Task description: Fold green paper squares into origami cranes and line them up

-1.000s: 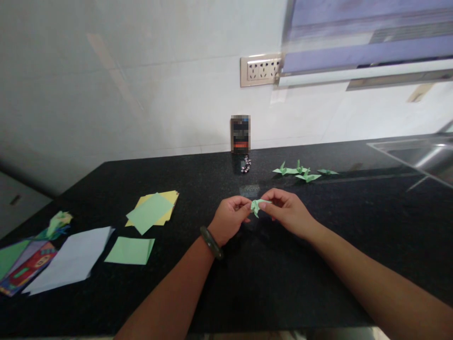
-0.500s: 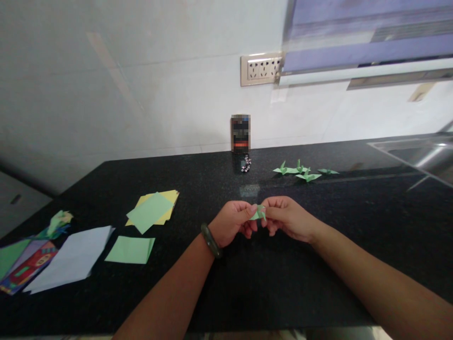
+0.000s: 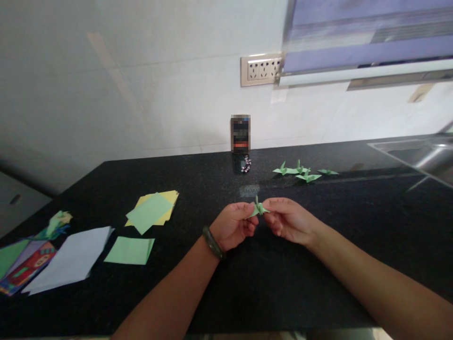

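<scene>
Head view showed both hands raised just above the black countertop [image 3: 283, 293], meeting at centre. Left hand [image 3: 233, 225] and right hand [image 3: 290, 219] each pinched one side of a small green paper crane [image 3: 258, 208], fingers curled narrow around it; the crane was held clear of the surface between the fingertips. A dark bracelet [image 3: 213, 242] sat on the left wrist. Finished green cranes [image 3: 300, 171] lay in a group near the back wall, well apart from the hands. To the left lay a green sheet [image 3: 130, 250], a green-and-yellow stack [image 3: 152, 212], a pale blue sheet [image 3: 71, 264] and a printed paper packet [image 3: 24, 269]. A wall socket [image 3: 261, 71] and a sink [image 3: 421, 156] at far right were noted.
</scene>
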A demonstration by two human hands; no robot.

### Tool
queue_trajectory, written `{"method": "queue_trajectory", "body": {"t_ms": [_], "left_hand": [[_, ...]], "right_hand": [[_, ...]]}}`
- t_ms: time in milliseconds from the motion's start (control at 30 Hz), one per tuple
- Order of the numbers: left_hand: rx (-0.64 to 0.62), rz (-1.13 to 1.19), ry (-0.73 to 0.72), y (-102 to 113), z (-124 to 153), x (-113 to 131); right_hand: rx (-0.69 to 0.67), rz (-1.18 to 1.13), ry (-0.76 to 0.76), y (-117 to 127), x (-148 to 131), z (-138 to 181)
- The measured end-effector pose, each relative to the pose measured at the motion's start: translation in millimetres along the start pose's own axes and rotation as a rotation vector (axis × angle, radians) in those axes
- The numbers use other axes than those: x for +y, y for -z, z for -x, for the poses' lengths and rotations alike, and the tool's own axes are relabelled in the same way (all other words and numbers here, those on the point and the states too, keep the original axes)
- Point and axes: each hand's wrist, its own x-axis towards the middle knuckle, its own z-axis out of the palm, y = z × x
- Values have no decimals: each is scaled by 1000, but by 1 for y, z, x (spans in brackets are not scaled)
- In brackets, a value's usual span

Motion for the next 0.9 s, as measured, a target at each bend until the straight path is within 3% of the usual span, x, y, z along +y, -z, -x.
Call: {"method": "queue_trajectory", "body": {"t_ms": [333,900], "left_hand": [[-96,136,-133,-8,3,-5],[-127,205,-246,-14,1,-10]], "right_hand": [[-130,-229,11,-1,1,4],[-99,-281,80,-6,7,1]]}}
